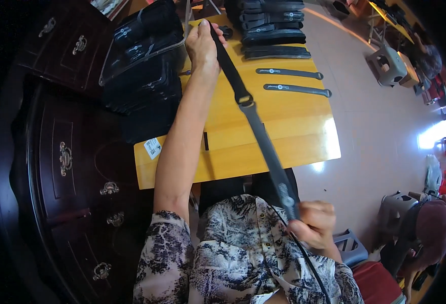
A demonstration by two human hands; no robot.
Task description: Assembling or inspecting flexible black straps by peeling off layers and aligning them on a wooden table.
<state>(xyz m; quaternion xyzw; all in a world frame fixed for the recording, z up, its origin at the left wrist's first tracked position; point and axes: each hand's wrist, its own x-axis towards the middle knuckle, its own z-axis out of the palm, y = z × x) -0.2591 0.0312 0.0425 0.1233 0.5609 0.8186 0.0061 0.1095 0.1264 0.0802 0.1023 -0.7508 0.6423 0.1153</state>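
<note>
Now L fingers, R fingers tight on 1 dk strap (2 singles on tbl)

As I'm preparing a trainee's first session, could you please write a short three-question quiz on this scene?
1. True or false: the left hand and right hand grip the same dark strap.
2. How many single straps lie apart from the stacked straps on the yellow table? A) one B) two C) five
3. Fill in: the white label lies towards the table's ____ side, as the person sees it.

Key: 1. True; 2. B; 3. left
</note>
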